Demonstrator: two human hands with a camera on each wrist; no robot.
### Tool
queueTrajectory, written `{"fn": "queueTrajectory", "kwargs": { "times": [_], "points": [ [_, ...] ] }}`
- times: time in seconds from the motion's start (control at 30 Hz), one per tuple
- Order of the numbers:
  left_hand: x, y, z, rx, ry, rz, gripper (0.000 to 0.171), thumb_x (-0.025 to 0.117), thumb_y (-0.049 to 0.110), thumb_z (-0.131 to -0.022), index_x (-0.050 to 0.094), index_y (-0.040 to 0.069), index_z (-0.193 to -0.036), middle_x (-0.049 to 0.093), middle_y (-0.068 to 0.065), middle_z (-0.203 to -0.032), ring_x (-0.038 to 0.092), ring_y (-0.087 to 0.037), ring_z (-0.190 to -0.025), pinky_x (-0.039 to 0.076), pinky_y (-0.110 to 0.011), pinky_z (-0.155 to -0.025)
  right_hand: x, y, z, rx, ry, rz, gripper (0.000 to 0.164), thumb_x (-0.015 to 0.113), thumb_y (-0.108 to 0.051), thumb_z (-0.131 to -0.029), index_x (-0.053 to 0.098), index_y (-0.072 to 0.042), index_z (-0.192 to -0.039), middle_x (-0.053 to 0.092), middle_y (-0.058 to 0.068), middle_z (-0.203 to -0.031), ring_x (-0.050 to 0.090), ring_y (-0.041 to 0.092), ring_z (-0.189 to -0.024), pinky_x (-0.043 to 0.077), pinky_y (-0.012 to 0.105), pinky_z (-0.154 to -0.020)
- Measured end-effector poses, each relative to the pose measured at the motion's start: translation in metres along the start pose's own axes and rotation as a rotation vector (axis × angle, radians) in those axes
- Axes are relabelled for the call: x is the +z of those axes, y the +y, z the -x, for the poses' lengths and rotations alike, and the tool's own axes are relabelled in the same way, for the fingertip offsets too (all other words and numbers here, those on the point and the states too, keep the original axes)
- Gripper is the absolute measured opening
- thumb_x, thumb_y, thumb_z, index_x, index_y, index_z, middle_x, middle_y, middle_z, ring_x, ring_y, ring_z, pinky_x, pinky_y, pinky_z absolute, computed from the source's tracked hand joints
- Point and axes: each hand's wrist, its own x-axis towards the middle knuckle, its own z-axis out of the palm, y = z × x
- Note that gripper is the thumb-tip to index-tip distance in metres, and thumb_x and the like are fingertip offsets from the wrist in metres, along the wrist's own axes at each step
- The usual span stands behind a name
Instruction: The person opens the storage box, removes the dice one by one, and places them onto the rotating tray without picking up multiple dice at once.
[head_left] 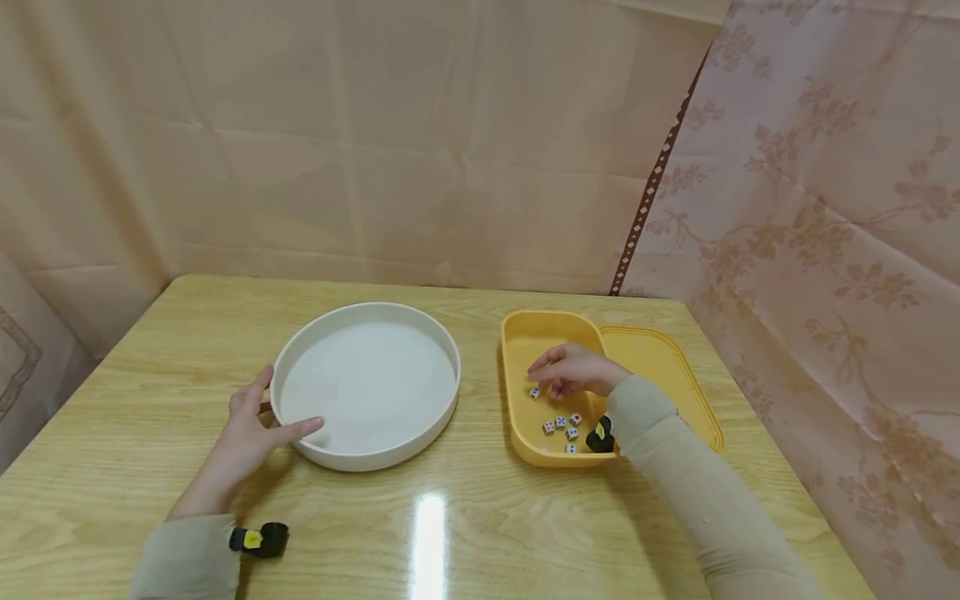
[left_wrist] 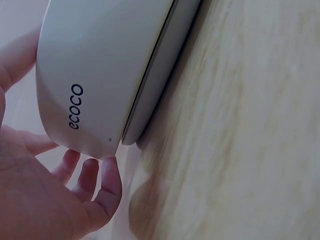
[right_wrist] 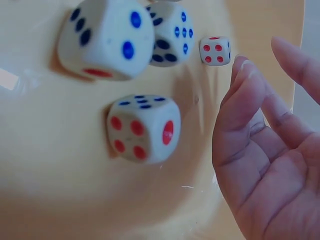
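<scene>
My left hand [head_left: 247, 429] holds the near-left rim of a white round tray [head_left: 367, 383], thumb over the edge and the other fingers against its outer side. The left wrist view shows curled fingers at the tray's wall [left_wrist: 100, 65], beside the "ecoco" lettering. My right hand [head_left: 576, 369] hovers inside a yellow rectangular box [head_left: 551, 457], fingers loosely bent and nothing between them. Just below its fingertips lies a single die [head_left: 534, 392]. Several other white dice [head_left: 561, 422] with red and blue pips are grouped towards the box's near end.
A yellow lid [head_left: 675, 367] lies partly under the right side of the box. Both containers stand on a wood-grain table [head_left: 360, 533]. A beige curtain [head_left: 420, 150] hangs behind it, and a pink floral cloth [head_left: 847, 250] lines the right side.
</scene>
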Motion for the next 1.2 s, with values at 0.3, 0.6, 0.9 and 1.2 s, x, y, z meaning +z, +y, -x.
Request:
{"fn": "queueTrajectory", "kwargs": {
  "times": [0.3,0.6,0.9,1.2],
  "points": [
    [0.001,-0.002,0.004,0.000,-0.044,0.040,0.128,0.082,0.037,-0.081,-0.019,0.012,-0.157,-0.007,-0.032,-0.155,0.022,-0.052,-0.139,0.027,-0.064,-0.114,0.003,0.005,-0.003,0.017,-0.006,0.037,0.038,0.065,-0.013,-0.094,0.057,0.008,-0.124,0.066,0.001,-0.079,0.059,0.008,-0.058,0.052,0.020,-0.058],
    [0.000,-0.003,0.007,0.023,-0.069,0.057,0.129,0.082,0.032,-0.082,-0.022,0.013,-0.155,-0.012,-0.033,-0.154,0.022,-0.051,-0.138,0.029,-0.059,-0.114,0.005,0.007,-0.003,0.033,-0.028,0.069,0.033,0.067,-0.011,-0.091,0.061,0.007,-0.117,0.066,0.000,-0.074,0.059,0.008,-0.057,0.052,0.020,-0.057],
    [-0.001,-0.003,0.008,0.029,-0.083,0.047,0.130,0.082,0.031,-0.082,-0.024,0.013,-0.154,-0.016,-0.033,-0.154,0.021,-0.051,-0.138,0.030,-0.059,-0.113,0.008,0.004,-0.001,0.051,-0.056,0.098,0.032,0.069,-0.008,-0.090,0.061,0.007,-0.117,0.068,-0.002,-0.073,0.061,0.008,-0.057,0.053,0.020,-0.058],
    [-0.001,-0.001,0.011,0.031,-0.085,0.044,0.132,0.083,0.033,-0.081,-0.024,0.015,-0.154,-0.015,-0.033,-0.154,0.023,-0.053,-0.138,0.031,-0.059,-0.113,0.008,0.006,-0.002,0.039,-0.062,0.096,0.027,0.068,-0.002,-0.088,0.063,0.008,-0.112,0.068,-0.001,-0.071,0.061,0.008,-0.057,0.054,0.020,-0.058]
  ]
}}
